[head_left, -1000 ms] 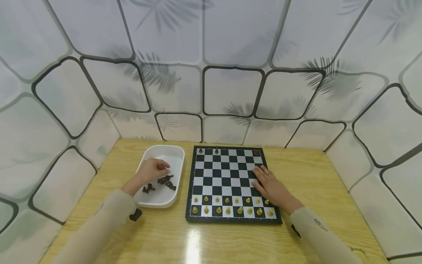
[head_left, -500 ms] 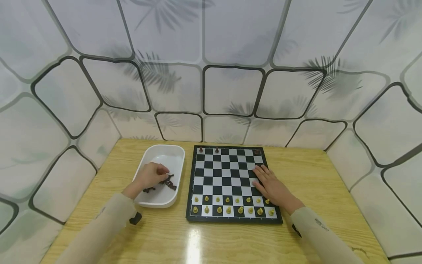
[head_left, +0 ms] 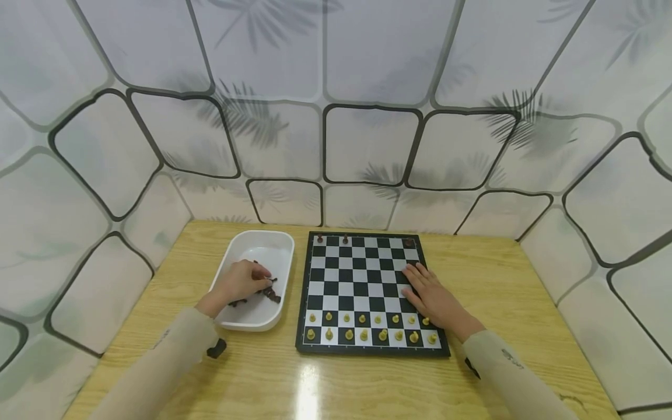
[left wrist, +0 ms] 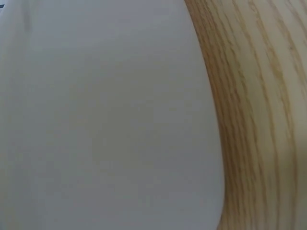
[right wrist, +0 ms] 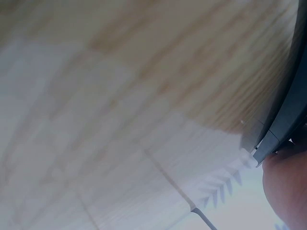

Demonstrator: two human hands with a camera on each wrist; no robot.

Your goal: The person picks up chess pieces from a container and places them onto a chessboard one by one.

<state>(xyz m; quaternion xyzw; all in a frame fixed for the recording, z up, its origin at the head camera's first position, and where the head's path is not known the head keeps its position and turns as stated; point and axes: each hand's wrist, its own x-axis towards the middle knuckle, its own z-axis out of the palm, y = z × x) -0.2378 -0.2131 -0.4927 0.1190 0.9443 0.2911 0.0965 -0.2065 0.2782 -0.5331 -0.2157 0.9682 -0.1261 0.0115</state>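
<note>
My left hand (head_left: 242, 281) is inside the white plastic tray (head_left: 286, 251), its thumb and fingers pinching a dark brown chess piece (head_left: 255, 262), mostly hidden behind them. Other dark chess pieces (head_left: 272, 294) lie loose beside the fingertips, and some are partly covered by the hand. My right hand (head_left: 433, 297) rests with fingers extended on the right side of the chessboard (head_left: 359, 277). Yellow chess pieces (head_left: 364, 334) stand in two rows along the near side. A few dark pieces (head_left: 345, 239) are on the far row.
A wooden table (head_left: 262, 379) lies under the tray and board. Patterned fabric walls (head_left: 367, 146) enclose the back and sides. The left wrist view shows only the tray's outer wall (left wrist: 120, 120) and wood; the board's dark edge (right wrist: 283, 110) appears in the right wrist view.
My left hand has lowered slightly toward the near side of the tray and closed on a dark chess piece, whose end now shows past the fingers. The right hand has stayed in place.
</note>
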